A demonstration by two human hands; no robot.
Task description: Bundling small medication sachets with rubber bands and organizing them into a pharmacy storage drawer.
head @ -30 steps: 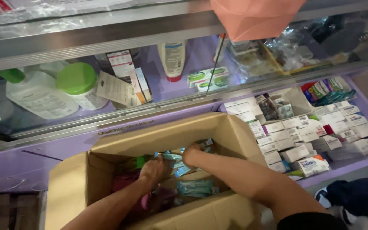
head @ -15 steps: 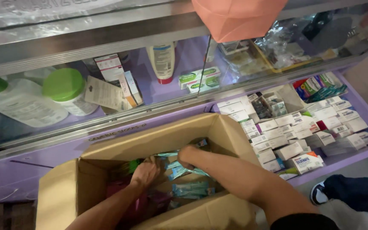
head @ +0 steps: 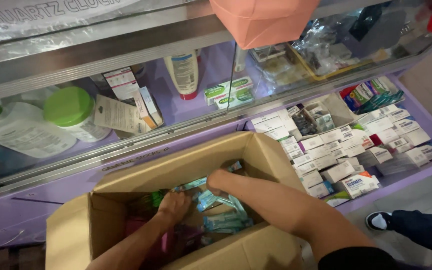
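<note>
Both hands are down inside the open cardboard box (head: 256, 150) — the left hand (head: 173, 206) sits near its middle, fingers curled down among the contents, though what they grip I cannot tell. The right hand (head: 218, 181) lies just beside it, toward the box's far wall, fingers bent onto the teal packets (head: 223, 212) piled there; whether it actually holds one is unclear. Behind the box stands a purple glass-fronted display case (head: 186, 135), with rows of small white boxes (head: 336, 150) on its lower shelf to the box's right — and a green-lidded jar (head: 73, 112) up behind the glass.
</note>
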